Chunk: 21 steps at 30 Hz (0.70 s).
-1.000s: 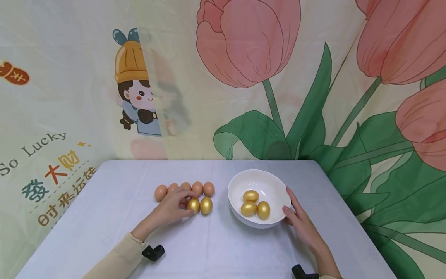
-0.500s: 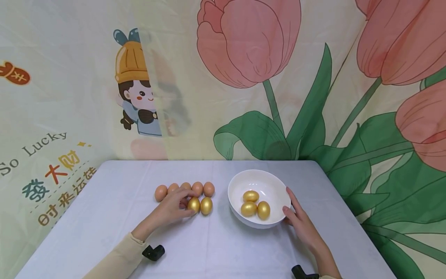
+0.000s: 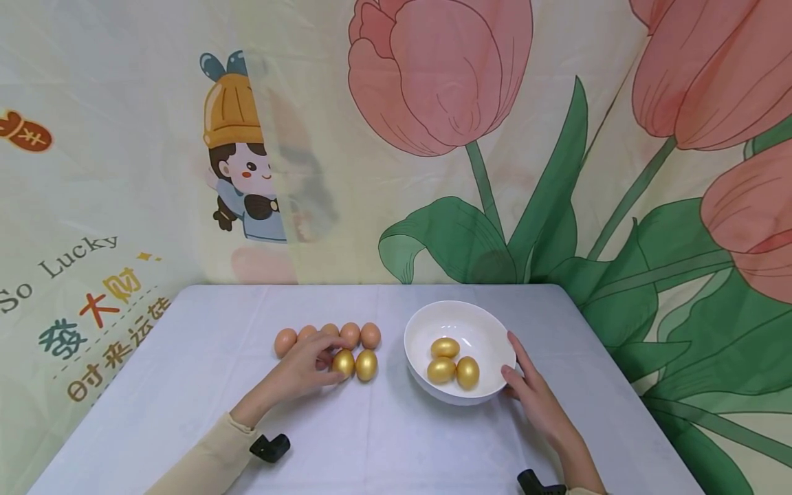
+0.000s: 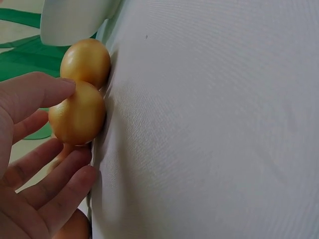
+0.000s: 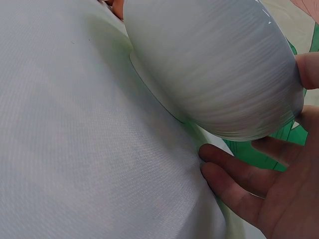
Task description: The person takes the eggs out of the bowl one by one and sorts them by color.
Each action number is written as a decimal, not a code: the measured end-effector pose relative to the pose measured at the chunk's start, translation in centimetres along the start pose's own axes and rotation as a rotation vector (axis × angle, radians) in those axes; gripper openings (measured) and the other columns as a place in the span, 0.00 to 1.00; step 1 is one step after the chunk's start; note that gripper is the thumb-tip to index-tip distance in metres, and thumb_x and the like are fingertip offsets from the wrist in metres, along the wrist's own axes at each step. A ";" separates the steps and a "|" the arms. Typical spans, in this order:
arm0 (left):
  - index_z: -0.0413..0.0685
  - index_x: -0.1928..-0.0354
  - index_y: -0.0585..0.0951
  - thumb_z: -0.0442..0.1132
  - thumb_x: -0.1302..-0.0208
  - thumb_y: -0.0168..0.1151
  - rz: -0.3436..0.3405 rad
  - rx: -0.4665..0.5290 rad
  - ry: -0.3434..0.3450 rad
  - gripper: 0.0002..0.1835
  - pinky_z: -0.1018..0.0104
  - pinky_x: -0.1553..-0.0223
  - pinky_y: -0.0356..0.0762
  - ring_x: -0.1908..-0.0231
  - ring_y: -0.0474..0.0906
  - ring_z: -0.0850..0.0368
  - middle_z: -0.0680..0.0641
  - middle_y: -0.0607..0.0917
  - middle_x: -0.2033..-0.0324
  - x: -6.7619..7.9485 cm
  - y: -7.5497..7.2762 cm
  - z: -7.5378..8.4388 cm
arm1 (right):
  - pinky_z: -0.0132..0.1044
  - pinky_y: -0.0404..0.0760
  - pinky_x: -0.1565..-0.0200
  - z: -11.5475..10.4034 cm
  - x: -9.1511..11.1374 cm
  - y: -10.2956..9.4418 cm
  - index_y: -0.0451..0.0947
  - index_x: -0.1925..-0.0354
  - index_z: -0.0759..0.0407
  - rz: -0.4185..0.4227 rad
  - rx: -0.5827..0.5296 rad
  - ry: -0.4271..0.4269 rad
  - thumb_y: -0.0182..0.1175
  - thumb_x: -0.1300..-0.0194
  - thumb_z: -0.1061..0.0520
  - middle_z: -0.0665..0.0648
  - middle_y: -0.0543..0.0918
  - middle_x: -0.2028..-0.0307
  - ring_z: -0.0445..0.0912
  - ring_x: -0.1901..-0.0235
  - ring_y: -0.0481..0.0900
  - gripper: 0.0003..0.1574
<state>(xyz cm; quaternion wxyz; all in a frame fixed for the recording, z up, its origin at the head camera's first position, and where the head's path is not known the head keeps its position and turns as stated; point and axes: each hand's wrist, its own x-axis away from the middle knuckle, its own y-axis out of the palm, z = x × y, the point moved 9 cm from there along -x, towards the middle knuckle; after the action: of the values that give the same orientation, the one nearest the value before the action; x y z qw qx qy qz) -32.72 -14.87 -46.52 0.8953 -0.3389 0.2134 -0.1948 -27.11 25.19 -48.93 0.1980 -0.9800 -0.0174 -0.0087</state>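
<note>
My left hand (image 3: 306,368) is at a golden egg (image 3: 343,363), its thumb and index finger pinching the egg's sides while the other fingers are spread loosely. In the left wrist view the thumb tip lies on that egg. A second golden egg (image 3: 366,365) stands right beside it. Over to the right is a white bowl (image 3: 417,375), with three golden eggs (image 3: 442,370) lying in it. My right hand (image 3: 538,395) holds the bowl's right side at the rim. Seen from the right wrist, its lower fingers hang free below the bowl (image 5: 209,64).
Several brown eggs (image 3: 370,335) form a row behind the golden pair, some partly hidden by my left hand. A white cloth (image 3: 371,440) covers the table. Behind its back edge hangs a printed backdrop (image 3: 346,206) with tulips and a cartoon figure.
</note>
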 end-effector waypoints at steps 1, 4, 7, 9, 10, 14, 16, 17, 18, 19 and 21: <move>0.47 0.37 0.83 0.35 0.38 0.80 -0.001 -0.007 0.000 0.27 0.58 0.55 0.85 0.56 0.83 0.46 0.46 0.82 0.50 0.0 0.0 0.0 | 0.57 0.83 0.38 0.0 0.0 0.0 0.38 0.13 0.37 0.000 -0.001 -0.001 0.47 0.14 0.43 0.59 0.41 0.14 0.67 0.26 0.69 0.44; 0.48 0.37 0.83 0.36 0.39 0.80 -0.003 -0.028 -0.018 0.28 0.58 0.54 0.85 0.55 0.83 0.47 0.46 0.82 0.51 0.0 -0.2 0.0 | 0.57 0.83 0.38 0.0 0.0 0.0 0.38 0.13 0.38 0.000 -0.001 -0.004 0.47 0.14 0.43 0.59 0.41 0.14 0.66 0.26 0.69 0.44; 0.49 0.39 0.83 0.37 0.40 0.81 -0.006 -0.045 -0.047 0.27 0.57 0.50 0.86 0.52 0.84 0.49 0.47 0.83 0.51 -0.1 -0.5 0.1 | 0.57 0.83 0.38 0.0 0.0 0.0 0.38 0.13 0.38 0.000 -0.001 -0.003 0.47 0.14 0.43 0.59 0.42 0.14 0.66 0.26 0.69 0.44; 0.49 0.40 0.83 0.37 0.40 0.80 -0.006 -0.046 -0.065 0.26 0.54 0.48 0.86 0.50 0.83 0.48 0.46 0.83 0.50 -0.1 -0.9 0.3 | 0.57 0.83 0.38 0.0 0.0 0.0 0.38 0.13 0.38 -0.001 0.000 -0.002 0.47 0.14 0.43 0.60 0.42 0.14 0.66 0.26 0.68 0.44; 0.49 0.40 0.83 0.36 0.39 0.80 -0.008 -0.031 -0.074 0.26 0.52 0.46 0.85 0.49 0.83 0.47 0.45 0.83 0.49 -0.2 -1.1 0.5 | 0.57 0.83 0.38 0.0 0.0 0.0 0.38 0.13 0.38 -0.001 0.000 -0.001 0.47 0.14 0.43 0.60 0.42 0.14 0.66 0.26 0.68 0.44; 0.48 0.36 0.82 0.37 0.38 0.79 0.004 -0.001 -0.074 0.28 0.46 0.43 0.84 0.47 0.83 0.42 0.42 0.83 0.43 -0.5 -2.0 1.6 | 0.57 0.83 0.37 0.0 -0.1 0.0 0.38 0.13 0.37 -0.001 0.001 -0.002 0.47 0.14 0.42 0.60 0.42 0.14 0.66 0.26 0.68 0.44; 0.49 0.35 0.81 0.37 0.37 0.79 0.016 -0.006 -0.059 0.29 0.47 0.44 0.85 0.47 0.85 0.42 0.42 0.82 0.42 -0.8 -2.4 2.4 | 0.56 0.83 0.38 0.0 -0.1 0.0 0.37 0.13 0.37 -0.001 0.003 -0.001 0.47 0.14 0.42 0.60 0.42 0.14 0.66 0.26 0.69 0.44; 0.49 0.34 0.81 0.38 0.38 0.79 0.026 -0.019 -0.045 0.29 0.47 0.45 0.86 0.48 0.86 0.43 0.42 0.83 0.42 -1.0 -2.6 2.8 | 0.56 0.83 0.38 0.1 -0.1 0.0 0.37 0.13 0.37 -0.002 0.002 0.000 0.47 0.14 0.42 0.60 0.42 0.14 0.66 0.26 0.69 0.44; 0.50 0.34 0.81 0.38 0.38 0.79 0.032 -0.024 -0.033 0.30 0.48 0.46 0.86 0.49 0.86 0.44 0.43 0.83 0.42 -1.3 -2.8 3.3 | 0.56 0.83 0.38 0.1 -0.1 0.0 0.37 0.13 0.37 -0.002 0.002 0.002 0.47 0.14 0.42 0.60 0.42 0.14 0.66 0.26 0.69 0.44; 0.51 0.35 0.81 0.38 0.38 0.80 0.036 -0.031 -0.021 0.30 0.49 0.47 0.87 0.50 0.87 0.45 0.45 0.83 0.43 -1.6 -2.9 3.9 | 0.56 0.83 0.38 0.1 -0.1 0.0 0.37 0.13 0.37 -0.002 0.001 0.004 0.47 0.14 0.42 0.59 0.41 0.14 0.66 0.26 0.69 0.44; 0.53 0.35 0.81 0.38 0.39 0.80 0.040 -0.035 0.000 0.29 0.51 0.48 0.88 0.50 0.87 0.49 0.48 0.83 0.44 -2.1 -2.9 5.0 | 0.56 0.83 0.38 0.1 -0.1 0.0 0.37 0.13 0.38 -0.002 0.001 0.007 0.47 0.14 0.43 0.59 0.41 0.14 0.66 0.27 0.69 0.44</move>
<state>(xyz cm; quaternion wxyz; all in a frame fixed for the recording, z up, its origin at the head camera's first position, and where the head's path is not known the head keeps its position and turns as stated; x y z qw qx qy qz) -32.50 -13.24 -40.54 0.8931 -0.3500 0.2235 -0.1730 -27.18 25.21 -49.06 0.1986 -0.9798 -0.0177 -0.0123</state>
